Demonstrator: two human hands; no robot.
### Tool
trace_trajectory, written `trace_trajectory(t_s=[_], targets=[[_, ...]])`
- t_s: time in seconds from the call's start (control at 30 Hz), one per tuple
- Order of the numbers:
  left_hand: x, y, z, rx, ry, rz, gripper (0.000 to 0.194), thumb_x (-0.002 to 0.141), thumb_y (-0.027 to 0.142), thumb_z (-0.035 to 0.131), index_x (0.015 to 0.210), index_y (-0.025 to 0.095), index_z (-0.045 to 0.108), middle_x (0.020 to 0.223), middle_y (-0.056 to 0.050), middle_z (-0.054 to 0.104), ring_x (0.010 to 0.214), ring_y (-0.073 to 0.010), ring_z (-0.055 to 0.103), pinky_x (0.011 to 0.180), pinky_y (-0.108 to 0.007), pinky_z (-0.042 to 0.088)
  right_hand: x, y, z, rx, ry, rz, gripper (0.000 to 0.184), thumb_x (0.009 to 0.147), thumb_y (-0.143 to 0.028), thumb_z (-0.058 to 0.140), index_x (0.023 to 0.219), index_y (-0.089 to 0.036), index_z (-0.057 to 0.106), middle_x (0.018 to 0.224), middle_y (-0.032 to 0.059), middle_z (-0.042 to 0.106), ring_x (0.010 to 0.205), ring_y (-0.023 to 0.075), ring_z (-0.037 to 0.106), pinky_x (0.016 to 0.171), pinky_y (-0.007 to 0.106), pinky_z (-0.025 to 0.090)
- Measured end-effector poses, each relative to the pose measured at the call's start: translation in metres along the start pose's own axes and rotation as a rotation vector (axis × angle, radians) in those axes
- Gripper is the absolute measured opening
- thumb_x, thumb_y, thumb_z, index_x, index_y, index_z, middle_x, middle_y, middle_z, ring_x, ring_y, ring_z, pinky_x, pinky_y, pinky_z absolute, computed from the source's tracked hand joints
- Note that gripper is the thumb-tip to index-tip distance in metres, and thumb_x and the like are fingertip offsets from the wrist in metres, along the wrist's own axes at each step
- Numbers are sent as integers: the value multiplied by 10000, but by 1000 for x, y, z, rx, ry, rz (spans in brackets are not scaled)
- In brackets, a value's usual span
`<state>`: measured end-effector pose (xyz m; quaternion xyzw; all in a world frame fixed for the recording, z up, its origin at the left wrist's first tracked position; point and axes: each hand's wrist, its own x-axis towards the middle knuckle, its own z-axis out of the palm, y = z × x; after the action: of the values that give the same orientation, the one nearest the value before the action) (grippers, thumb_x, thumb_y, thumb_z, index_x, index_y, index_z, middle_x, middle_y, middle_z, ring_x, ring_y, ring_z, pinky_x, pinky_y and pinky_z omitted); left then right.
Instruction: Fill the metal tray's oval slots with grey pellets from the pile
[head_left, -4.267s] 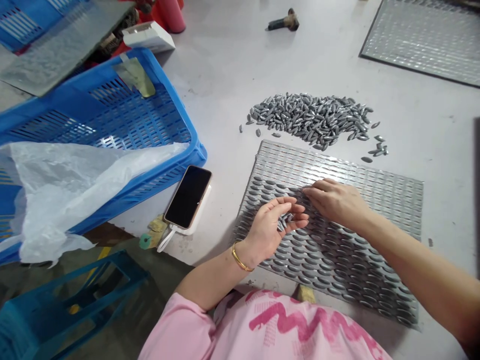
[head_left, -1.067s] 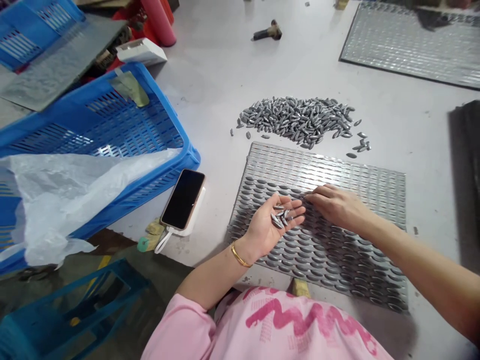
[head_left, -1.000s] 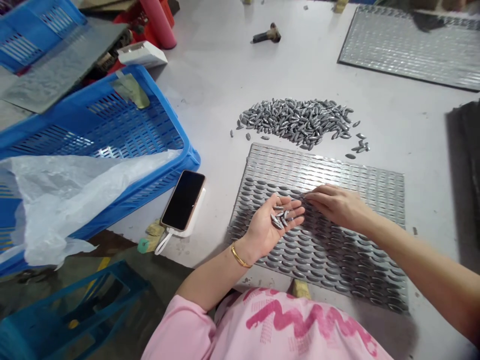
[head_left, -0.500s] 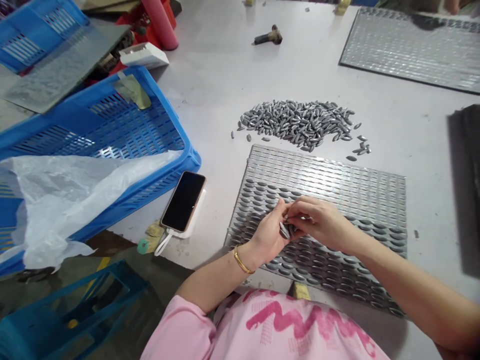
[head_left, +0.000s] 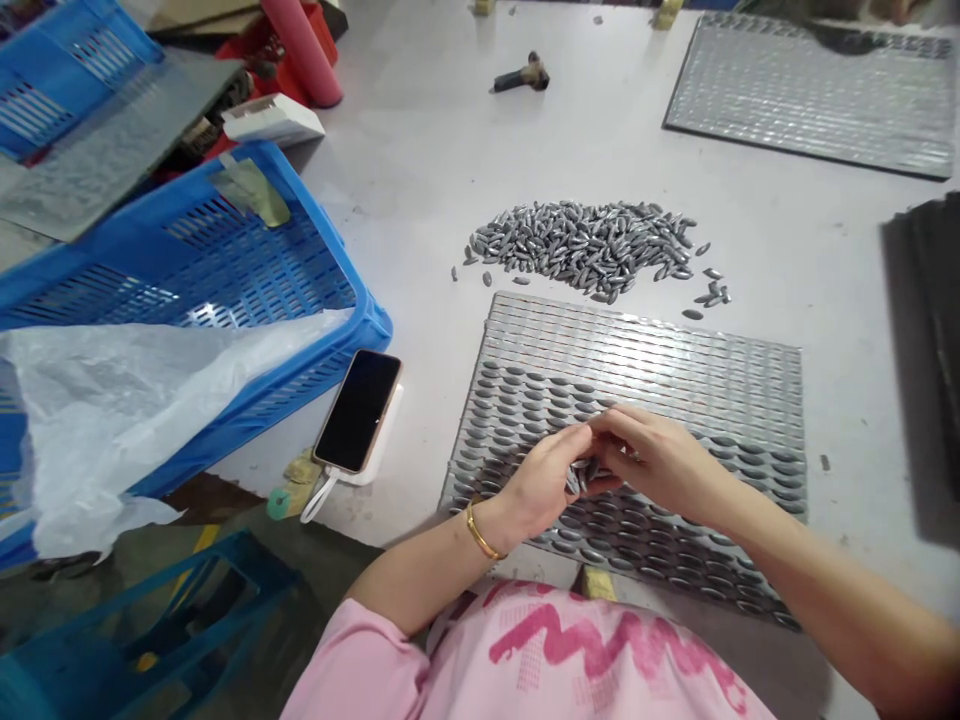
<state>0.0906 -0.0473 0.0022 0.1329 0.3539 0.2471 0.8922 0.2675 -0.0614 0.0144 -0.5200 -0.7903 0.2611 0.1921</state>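
**Grey pellets pinched between both hands over dimpled tray**

Small spindle-shaped grey metal pellets (head_left: 581,478) are held between the hands, partly hidden by the fingers. The left hand (head_left: 540,485) is cupped around them; the right hand (head_left: 660,465) is pressed in against it, its fingertips (head_left: 609,425) closed on the pellets. Both hands are over the near half of a perforated metal tray (head_left: 622,370), with pellets seated in rows of oval slots on its left and near side. A loose pile of the same pellets (head_left: 585,245) lies just far of the tray on a grey table (head_left: 420,180).

A gold bangle (head_left: 480,530) is worn on the left wrist. The pink shirt (head_left: 525,655) carries a darker pink scribble print, not readable as lettering. A phone (head_left: 358,410) and a blue perforated crate (head_left: 300,265) are left of the tray.

Change: the left palm was lying open with pellets exposed, and the right fingers were on the tray; the hands are now closed together.
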Motion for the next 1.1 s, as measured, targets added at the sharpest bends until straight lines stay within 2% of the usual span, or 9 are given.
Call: trace_trajectory(t_s=[0.13, 0.3, 0.4, 0.53, 0.63, 0.73, 0.8, 0.93, 1.1], targets=[[0, 1, 1, 69, -17, 13, 232, 791, 295, 767, 958, 145, 708, 932, -46, 684, 860, -146, 631, 813, -304, 525, -11, -1, -8, 100, 137, -87, 354, 958, -102, 492, 1254, -253, 616, 949, 64, 646, 768, 150, 631, 624, 256, 500], [2, 1, -2, 140, -56, -15, 311, 784, 406, 772, 879, 128, 669, 785, -34, 658, 665, -112, 614, 603, -234, 469, -23, -4, -9, 196, 231, -112, 341, 923, -35, 527, 1174, -244, 626, 1035, 77, 678, 931, 171, 666, 768, 273, 542], [3, -2, -4, 207, -36, 13, 357, 768, 454, 781, 827, 137, 628, 734, -9, 633, 602, -81, 582, 539, -201, 413, -27, -5, -8, 173, 228, -104, 321, 917, -39, 550, 1155, -238, 629, 1048, 82, 691, 951, 178, 672, 791, 286, 547], [5, -5, -4, 305, 3, 59, 380, 739, 463, 799, 793, 144, 602, 699, 9, 614, 544, -68, 558, 484, -192, 387, -24, -4, -13, 140, 145, -71, 205, 928, -99, 583, 1063, -239, 647, 938, 60, 706, 829, 167, 673, 699, 282, 539], [4, 2, -4, 257, 2, 54, 322, 767, 408, 787, 836, 143, 617, 727, 2, 627, 553, -77, 583, 458, -180, 395, -18, 7, -19, 110, 156, -103, 182, 926, -117, 597, 1042, -242, 660, 902, 50, 721, 786, 164, 676, 672, 283, 538], [1, 22, -4, 38, 47, 107, 194, 831, 307, 725, 874, 140, 637, 847, -40, 681, 674, -96, 657, 507, -156, 451, -9, 30, -18, -34, 317, -74, 136, 921, -151, 619, 1001, -240, 683, 880, 49, 737, 772, 174, 687, 667, 292, 542], [-2, 35, -6, -156, 143, 210, 123, 874, 255, 653, 931, 146, 652, 952, -64, 714, 827, -143, 718, 650, -189, 549, -3, 48, -12, -151, 377, -52, 103, 928, -180, 614, 960, -237, 693, 859, 47, 742, 756, 183, 686, 657, 301, 540], [0, 43, -9, -294, 210, 95, 160, 894, 158, 528, 986, 109, 650, 980, -125, 732, 900, -229, 747, 824, -332, 605, 5, 71, 2, -239, 312, -75, 137, 947, -198, 573, 953, -227, 707, 880, 51, 752, 797, 201, 688, 688, 320, 542], [3, 32, -9, -271, 217, 84, 224, 900, 128, 481, 1062, 87, 631, 980, -147, 733, 875, -238, 751, 829, -351, 605, 6, 74, 6, -267, 256, -101, 168, 951, -198, 550, 966, -224, 716, 895, 58, 749, 802, 192, 665, 683, 313, 523]])
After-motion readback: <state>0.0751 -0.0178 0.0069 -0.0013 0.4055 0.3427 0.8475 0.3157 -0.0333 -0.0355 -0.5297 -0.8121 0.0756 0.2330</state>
